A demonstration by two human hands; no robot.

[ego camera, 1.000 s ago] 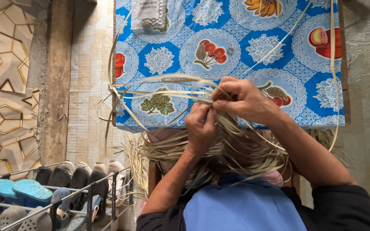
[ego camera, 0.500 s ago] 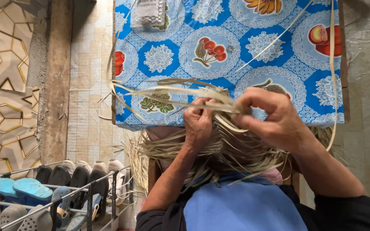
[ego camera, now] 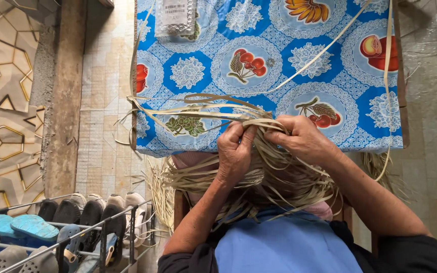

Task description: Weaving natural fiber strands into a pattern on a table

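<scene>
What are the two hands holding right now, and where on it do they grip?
Both the left hand and the right hand pinch a bundle of pale flat straw strips at the near end, where the strips gather; the loose ends fan out over the blue flowered tablecloth.

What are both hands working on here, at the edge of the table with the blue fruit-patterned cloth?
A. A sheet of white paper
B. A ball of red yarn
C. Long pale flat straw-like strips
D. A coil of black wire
C: the left hand and the right hand both pinch a bundle of long pale flat straw-like strips that fan out over the blue fruit-patterned tablecloth.
</scene>
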